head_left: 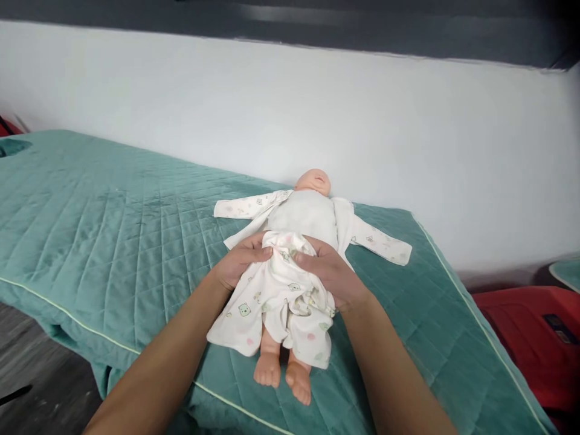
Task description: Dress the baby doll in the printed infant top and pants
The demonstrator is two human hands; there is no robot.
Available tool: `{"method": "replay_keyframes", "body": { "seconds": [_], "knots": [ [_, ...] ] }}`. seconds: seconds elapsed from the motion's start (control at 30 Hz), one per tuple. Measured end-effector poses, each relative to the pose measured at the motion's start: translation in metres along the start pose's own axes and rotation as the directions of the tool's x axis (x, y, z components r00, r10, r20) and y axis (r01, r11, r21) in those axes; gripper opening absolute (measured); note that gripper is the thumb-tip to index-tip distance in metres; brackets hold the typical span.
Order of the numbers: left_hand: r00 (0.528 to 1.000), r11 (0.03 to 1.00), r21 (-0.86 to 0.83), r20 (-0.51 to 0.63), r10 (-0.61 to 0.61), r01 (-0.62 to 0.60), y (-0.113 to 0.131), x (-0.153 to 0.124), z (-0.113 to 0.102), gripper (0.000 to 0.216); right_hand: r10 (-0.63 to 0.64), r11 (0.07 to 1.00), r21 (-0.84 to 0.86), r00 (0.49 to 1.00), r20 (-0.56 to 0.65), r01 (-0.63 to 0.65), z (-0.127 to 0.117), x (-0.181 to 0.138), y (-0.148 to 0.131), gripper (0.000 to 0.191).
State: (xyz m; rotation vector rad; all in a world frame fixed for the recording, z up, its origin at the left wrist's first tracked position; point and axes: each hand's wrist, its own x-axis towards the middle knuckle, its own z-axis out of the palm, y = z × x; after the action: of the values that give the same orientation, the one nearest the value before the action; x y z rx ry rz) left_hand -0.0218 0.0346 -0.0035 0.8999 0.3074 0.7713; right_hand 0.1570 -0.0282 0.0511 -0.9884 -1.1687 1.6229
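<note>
A baby doll lies on its back on a green quilted cover, head toward the wall and bare feet toward me. Its printed white jacket is spread open, with both sleeves out to the sides over a white torso. Printed white baby pants cover the legs down to about the ankles. My left hand pinches the bunched waist of the pants on the left side. On the right side of the same waist, my right hand grips the cloth, thumb on top. Some fingers of both hands are hidden by fabric.
The green quilted cover has a pale piped edge and hangs over the near side. Behind it stands a white wall below a dark band. A red case-like object is at the right, dark floor at the lower left.
</note>
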Motion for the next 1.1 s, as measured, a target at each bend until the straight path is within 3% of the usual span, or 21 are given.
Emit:
{"method": "replay_keyframes", "body": {
  "seconds": [0.1, 0.2, 0.33, 0.5, 0.63, 0.83, 1.0, 1.1],
  "knots": [
    [1.0, 0.999, -0.036, -0.026, 0.004, -0.005, 0.002, 0.0, 0.004, 0.029, 0.099, 0.982, -0.172, 0.986, 0.135, -0.075, -0.001, -0.005, -0.006, 0.044],
    [0.998, 1.0, -0.031, -0.062, 0.002, -0.004, 0.002, -0.002, 0.006, 0.026, 0.157, 0.947, -0.304, 0.977, 0.145, -0.106, 0.0, -0.008, -0.008, 0.037],
    [0.998, 0.992, 0.119, -0.046, -0.036, 0.041, 0.003, -0.003, 0.002, 0.036, 0.082, 0.994, -0.073, 0.995, 0.062, -0.077, -0.001, -0.006, 0.002, 0.03],
    [0.986, 0.933, 0.347, 0.092, -0.137, 0.097, 0.014, -0.005, -0.002, 0.049, 0.013, 0.976, 0.218, 0.999, -0.047, -0.002, -0.003, -0.002, 0.013, 0.034],
    [0.976, 0.949, 0.272, 0.102, -0.193, 0.159, 0.014, -0.008, 0.002, 0.04, 0.015, 0.974, 0.227, 0.999, -0.031, -0.007, 0.001, -0.001, 0.01, 0.035],
    [1.0, 1.0, 0.021, 0.017, -0.018, 0.018, 0.0, -0.008, 0.004, 0.046, 0.045, 0.998, 0.039, 0.999, -0.011, -0.044, 0.001, -0.002, 0.005, 0.036],
    [0.999, 1.0, 0.013, 0.017, -0.027, 0.027, 0.004, -0.007, 0.007, 0.042, 0.093, 0.976, -0.211, 0.974, 0.207, -0.048, -0.002, -0.008, -0.001, 0.05],
    [1.0, 0.999, 0.036, -0.012, -0.022, 0.022, 0.007, -0.015, 0.017, 0.039, 0.121, 0.95, -0.306, 0.973, 0.198, -0.056, 0.002, -0.012, -0.004, 0.05]
  ]
}}
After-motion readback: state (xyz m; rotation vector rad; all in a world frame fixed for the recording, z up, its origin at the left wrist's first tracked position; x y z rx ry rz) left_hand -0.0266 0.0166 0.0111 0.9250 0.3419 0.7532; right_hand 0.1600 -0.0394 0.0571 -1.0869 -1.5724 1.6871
